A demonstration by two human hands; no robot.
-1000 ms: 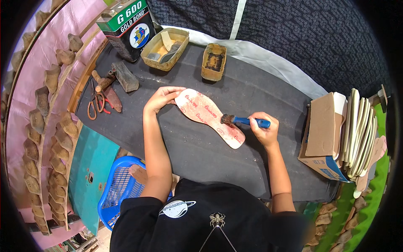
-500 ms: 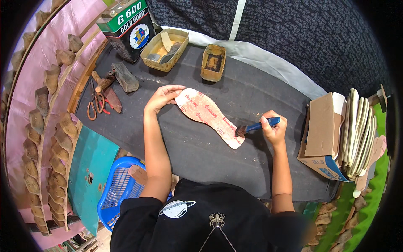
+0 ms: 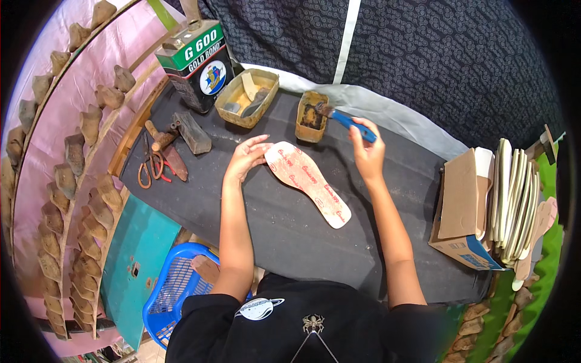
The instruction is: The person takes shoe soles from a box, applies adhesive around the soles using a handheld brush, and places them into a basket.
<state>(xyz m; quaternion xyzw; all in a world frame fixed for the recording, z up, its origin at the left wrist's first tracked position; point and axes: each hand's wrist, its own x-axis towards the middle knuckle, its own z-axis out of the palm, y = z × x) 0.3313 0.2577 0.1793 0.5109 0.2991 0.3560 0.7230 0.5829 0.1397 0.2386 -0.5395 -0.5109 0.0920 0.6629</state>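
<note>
My right hand (image 3: 368,154) is closed round the blue handle of a brush (image 3: 354,125). Dark bristles at its tip meet the right rim of a small tan container (image 3: 310,132), stained dark inside. A pinkish sole-shaped piece (image 3: 308,184) with red printing lies flat on the dark work surface, its wide end toward the upper left. Beside that end rests my left hand (image 3: 247,158), fingers stretched and apart. Its fingertips reach the edge of the piece; whether any finger goes underneath is hidden.
Left of the container stand a tan tub (image 3: 248,115) with scraps and a tall metal can (image 3: 196,66). Scissors (image 3: 152,169), a hammer-like tool (image 3: 158,139) and a dark block (image 3: 193,133) lie at the left. A cardboard box (image 3: 460,206) occupies the right; a blue basket (image 3: 175,290) sits below left.
My right hand has lifted the brush off the narrow end of the sole piece and carried it up to the small container. My left hand's fingers have spread at the wide end.
</note>
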